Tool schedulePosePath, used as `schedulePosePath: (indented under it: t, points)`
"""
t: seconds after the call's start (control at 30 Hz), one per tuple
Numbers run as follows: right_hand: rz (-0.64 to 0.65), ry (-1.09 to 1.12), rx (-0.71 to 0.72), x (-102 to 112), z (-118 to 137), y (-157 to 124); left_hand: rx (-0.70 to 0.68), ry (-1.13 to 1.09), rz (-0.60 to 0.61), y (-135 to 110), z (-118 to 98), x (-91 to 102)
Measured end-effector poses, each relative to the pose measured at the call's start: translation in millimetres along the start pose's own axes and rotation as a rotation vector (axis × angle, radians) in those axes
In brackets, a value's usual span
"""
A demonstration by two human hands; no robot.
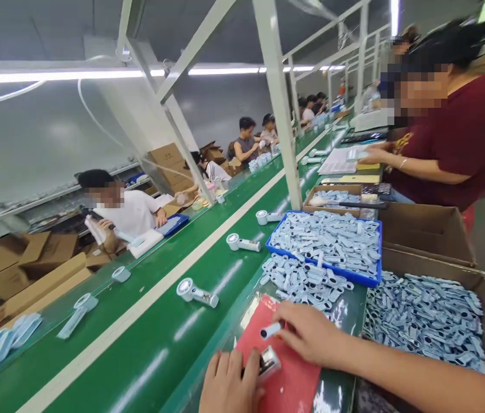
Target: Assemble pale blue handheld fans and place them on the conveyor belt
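My left hand (229, 383) rests at the bottom edge, fingers curled on a small white-and-metal part (268, 362) that lies on a red mat (285, 373). My right hand (311, 332) reaches in from the right and pinches a short white cylinder-shaped piece (270, 330) just above that part. A loose heap of pale blue plastic pieces (302, 281) lies on the bench right behind my right hand.
A blue tray (326, 238) and a cardboard box (423, 321) hold more blue pieces. White round-headed devices (195, 291) ride the green conveyor belt (152, 321). A person in a dark red shirt (449, 137) works at right; others sit across the belt.
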State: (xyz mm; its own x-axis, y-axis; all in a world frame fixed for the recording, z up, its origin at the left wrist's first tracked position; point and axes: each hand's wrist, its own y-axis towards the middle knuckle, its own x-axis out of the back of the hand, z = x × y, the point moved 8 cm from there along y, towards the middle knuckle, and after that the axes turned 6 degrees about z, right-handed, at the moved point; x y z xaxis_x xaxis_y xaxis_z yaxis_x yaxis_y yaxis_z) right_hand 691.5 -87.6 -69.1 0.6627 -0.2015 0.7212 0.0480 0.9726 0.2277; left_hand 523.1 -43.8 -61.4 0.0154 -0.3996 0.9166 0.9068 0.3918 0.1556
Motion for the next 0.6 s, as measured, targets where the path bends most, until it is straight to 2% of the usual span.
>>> schedulePosePath:
  t: [0.1,0.2,0.3,0.43,0.6]
  points:
    - [-0.009,0.106,-0.006,8.2,-2.4,-9.9,0.078,-0.255,0.251,-1.8,1.7,-1.5]
    - [0.058,0.169,0.038,-1.2,3.4,-13.6,0.159,-0.462,0.342,-16.9,13.1,-3.4]
    - [0.116,0.185,0.121,-17.8,21.9,-11.7,0.184,-0.568,0.313,-28.0,16.0,-6.2]
    - [0.177,0.108,0.216,-42.4,50.0,-6.0,0.179,-0.675,0.206,-30.1,13.5,-0.9]
    - [0.19,-0.02,0.216,-53.9,57.7,-2.0,0.196,-0.835,0.129,-29.4,17.1,5.3]
